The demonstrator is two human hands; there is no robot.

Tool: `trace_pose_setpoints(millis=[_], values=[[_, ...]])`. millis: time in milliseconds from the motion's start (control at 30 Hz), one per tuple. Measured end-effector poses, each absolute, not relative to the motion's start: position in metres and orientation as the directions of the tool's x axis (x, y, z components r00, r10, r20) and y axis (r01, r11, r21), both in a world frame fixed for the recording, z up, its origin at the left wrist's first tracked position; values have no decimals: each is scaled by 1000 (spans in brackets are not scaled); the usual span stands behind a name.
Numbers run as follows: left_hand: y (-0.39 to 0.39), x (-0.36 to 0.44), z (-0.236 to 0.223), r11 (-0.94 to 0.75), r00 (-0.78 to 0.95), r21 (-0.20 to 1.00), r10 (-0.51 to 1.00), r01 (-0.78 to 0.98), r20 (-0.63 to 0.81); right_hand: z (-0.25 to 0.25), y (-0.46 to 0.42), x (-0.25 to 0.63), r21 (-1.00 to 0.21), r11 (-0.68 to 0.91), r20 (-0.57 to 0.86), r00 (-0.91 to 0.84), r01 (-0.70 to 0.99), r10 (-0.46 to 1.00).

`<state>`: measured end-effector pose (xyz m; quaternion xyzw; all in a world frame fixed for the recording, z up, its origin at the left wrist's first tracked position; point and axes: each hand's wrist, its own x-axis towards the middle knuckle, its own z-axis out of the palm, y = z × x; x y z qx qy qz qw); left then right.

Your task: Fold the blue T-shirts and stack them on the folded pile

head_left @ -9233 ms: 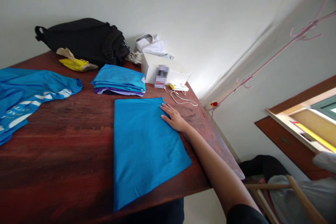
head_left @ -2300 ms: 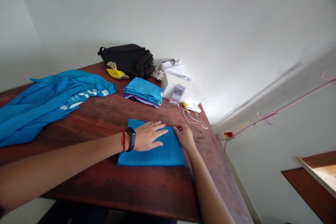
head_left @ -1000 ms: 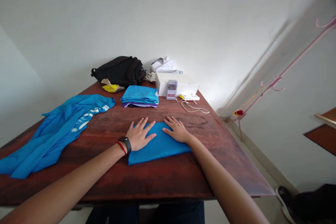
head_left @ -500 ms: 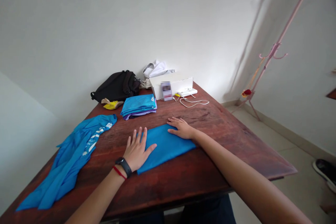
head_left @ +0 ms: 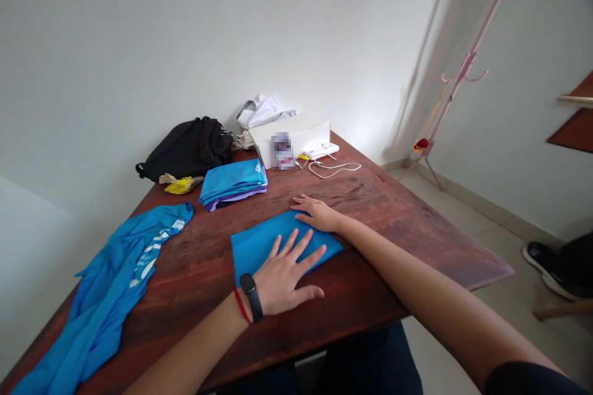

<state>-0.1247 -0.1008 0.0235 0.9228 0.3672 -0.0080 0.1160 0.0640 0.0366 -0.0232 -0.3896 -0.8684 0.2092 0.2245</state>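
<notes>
A folded blue cloth garment (head_left: pixel 259 237) lies flat on the dark wooden table (head_left: pixel 370 210) in front of me. Spread across its near part is my left hand (head_left: pixel 287 274), with the fingers apart and the thumb over the bare wood. My right hand (head_left: pixel 319 214) rests at the cloth's far right edge, fingers stretched out and pointing left. Neither hand grips anything. To the left, a crumpled blue T-shirt (head_left: pixel 111 284) with white print is laid out lengthwise. Beyond the hands sits a stack of folded blue and purple clothes (head_left: pixel 234 182).
At the back stand a black backpack (head_left: pixel 180 148), a yellow packet (head_left: pixel 180 185) and a white box (head_left: pixel 301 136) with white fabric (head_left: pixel 264 112) behind it. A white cable (head_left: pixel 336 170) trails beside the box. A pink coat rack (head_left: pixel 463 68) and a shoe (head_left: pixel 546 268) are on the right.
My left hand has slid right, from the cloth's left edge onto its near middle. The right hand stays near the far right edge. The whole view has shifted slightly.
</notes>
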Motion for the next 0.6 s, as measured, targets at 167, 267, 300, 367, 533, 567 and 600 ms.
trace_pose_setpoints(millis=[167, 267, 300, 367, 533, 567, 600], values=[[-80, -102, 27, -842, 883, 281, 466, 460, -51, -22, 40, 70, -621, 589, 256, -577, 517, 776], [-73, -99, 22, -857, 895, 281, 446, 432, -15, -22, 45, 78, -676, 590, 306, -561, 441, 769], [-72, -100, 20, -858, 895, 281, 446, 430, -10, -23, 46, 79, -681, 594, 325, -550, 429, 769], [-73, -101, 17, -858, 893, 279, 449, 432, -3, -25, 47, 80, -666, 603, 352, -528, 439, 773], [-76, -101, 14, -848, 880, 276, 475, 452, 21, -26, 47, 76, -531, 575, 394, -420, 622, 818], [-77, -101, 14, -842, 873, 278, 488, 463, 23, -25, 47, 76, -510, 555, 401, -389, 657, 829], [-77, -100, 14, -834, 865, 280, 501, 476, 23, -24, 46, 77, -501, 535, 407, -361, 680, 839]])
